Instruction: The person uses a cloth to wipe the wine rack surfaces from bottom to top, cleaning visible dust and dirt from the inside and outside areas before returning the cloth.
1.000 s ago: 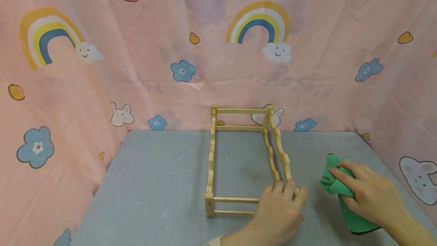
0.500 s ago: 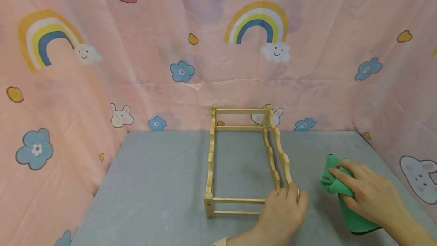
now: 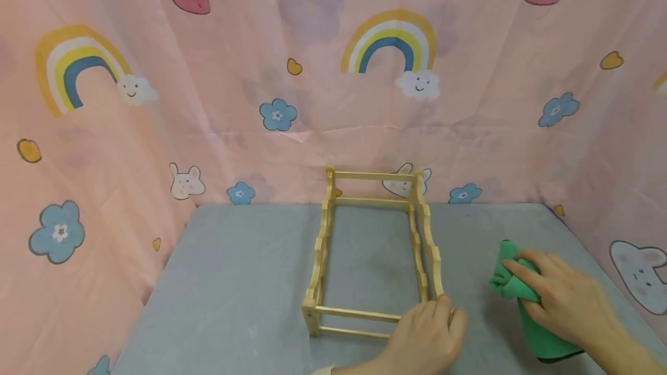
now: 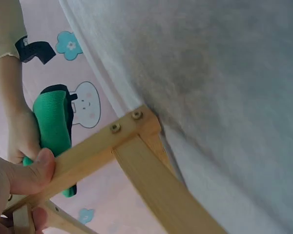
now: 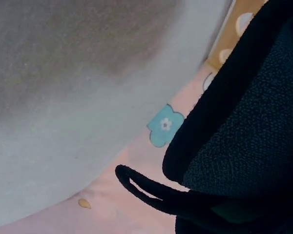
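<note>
A light wooden rack [image 3: 359, 313] with scalloped side rails and thin crossbars stands on the table, its long sides running away from me. My left hand [image 3: 424, 337] grips its near right corner. In the left wrist view the thumb [image 4: 44, 165] presses on the wood [image 4: 95, 148], near two round fasteners. To the right of the rack, my right hand [image 3: 565, 297] holds a green cloth [image 3: 544, 334] with dark edging, bunched at its top and hanging below the fingers. Up close in the right wrist view, the cloth [image 5: 249, 122] shows a dark border and a hanging loop [image 5: 146, 192].
The table [image 3: 234, 282] has a grey cover. A pink curtain [image 3: 224, 62] printed with rainbows, flowers and rabbits surrounds it at the back and both sides, close behind the rack's far end.
The rack has tilted and turned slightly, its near left corner shifting left. My left hand has moved a little down and left with it. The right hand keeps holding the cloth in nearly the same place.
</note>
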A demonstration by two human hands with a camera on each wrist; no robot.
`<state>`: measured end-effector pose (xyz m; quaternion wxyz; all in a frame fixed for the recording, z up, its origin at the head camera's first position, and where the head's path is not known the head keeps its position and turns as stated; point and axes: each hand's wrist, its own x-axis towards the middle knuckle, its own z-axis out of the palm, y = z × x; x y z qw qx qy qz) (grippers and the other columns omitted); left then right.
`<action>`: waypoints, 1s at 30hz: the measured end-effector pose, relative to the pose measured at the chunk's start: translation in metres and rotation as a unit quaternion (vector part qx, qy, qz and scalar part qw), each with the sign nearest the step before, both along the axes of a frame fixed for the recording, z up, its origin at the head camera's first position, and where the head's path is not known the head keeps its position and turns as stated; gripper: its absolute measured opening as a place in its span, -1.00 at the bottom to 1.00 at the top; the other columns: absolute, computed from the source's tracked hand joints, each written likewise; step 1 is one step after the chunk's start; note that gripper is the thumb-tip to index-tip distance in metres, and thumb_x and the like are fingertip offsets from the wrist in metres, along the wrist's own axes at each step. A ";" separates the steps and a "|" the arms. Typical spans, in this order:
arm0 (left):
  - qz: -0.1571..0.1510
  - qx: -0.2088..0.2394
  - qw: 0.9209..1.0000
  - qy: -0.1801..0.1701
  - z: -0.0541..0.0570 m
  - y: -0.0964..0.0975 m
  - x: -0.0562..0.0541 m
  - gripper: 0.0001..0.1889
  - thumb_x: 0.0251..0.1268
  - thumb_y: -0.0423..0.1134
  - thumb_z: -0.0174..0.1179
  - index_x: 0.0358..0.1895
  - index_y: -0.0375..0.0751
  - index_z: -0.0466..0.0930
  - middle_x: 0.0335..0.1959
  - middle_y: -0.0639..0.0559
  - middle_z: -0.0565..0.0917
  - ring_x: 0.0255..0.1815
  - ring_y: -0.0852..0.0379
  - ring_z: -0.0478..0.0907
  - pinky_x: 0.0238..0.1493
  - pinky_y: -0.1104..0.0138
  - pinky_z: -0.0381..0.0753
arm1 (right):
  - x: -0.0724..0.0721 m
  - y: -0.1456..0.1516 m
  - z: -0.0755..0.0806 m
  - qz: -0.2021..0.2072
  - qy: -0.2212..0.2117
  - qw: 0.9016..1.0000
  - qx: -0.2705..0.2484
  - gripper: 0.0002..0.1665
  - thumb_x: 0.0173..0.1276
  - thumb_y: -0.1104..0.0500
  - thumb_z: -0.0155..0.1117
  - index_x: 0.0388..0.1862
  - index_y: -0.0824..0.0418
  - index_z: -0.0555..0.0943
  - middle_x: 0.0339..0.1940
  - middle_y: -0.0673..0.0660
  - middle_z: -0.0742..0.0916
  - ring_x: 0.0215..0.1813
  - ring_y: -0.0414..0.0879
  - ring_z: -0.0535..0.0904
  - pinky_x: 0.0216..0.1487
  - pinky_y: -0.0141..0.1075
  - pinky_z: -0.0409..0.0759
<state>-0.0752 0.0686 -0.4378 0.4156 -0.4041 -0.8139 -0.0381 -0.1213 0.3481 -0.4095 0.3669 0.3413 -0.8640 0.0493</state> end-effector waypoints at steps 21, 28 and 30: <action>-0.209 -0.150 0.948 -0.190 0.022 -0.087 0.019 -0.77 0.68 -0.15 -0.02 -0.29 -0.05 0.40 -0.34 0.19 0.29 -0.46 0.35 0.05 -0.45 0.56 0.09 | 0.001 0.013 0.004 -0.036 -0.040 0.999 0.008 -0.35 0.33 -0.05 -0.27 -0.11 0.18 0.77 -0.14 0.22 0.70 -0.32 0.16 0.65 -0.78 -0.31 0.30; -0.228 -0.189 0.938 -0.182 0.028 -0.133 0.014 -0.73 0.74 -0.08 -0.13 -0.23 -0.01 0.45 -0.22 0.22 0.40 -0.37 0.38 0.18 -0.32 0.60 0.31 | 0.001 0.013 0.006 -0.031 -0.047 0.998 0.005 -0.45 0.20 0.06 -0.11 -0.10 0.19 0.77 -0.14 0.24 0.70 -0.31 0.18 0.65 -0.78 -0.39 0.18; -0.229 -0.181 0.942 -0.164 0.027 -0.147 0.012 -0.73 0.74 -0.07 -0.13 -0.19 -0.01 0.49 -0.13 0.21 0.50 -0.36 0.38 0.25 -0.29 0.60 0.34 | 0.001 0.013 0.006 -0.033 -0.047 0.998 0.005 -0.47 0.18 0.07 -0.08 -0.09 0.18 0.77 -0.14 0.22 0.70 -0.29 0.17 0.65 -0.78 -0.37 0.24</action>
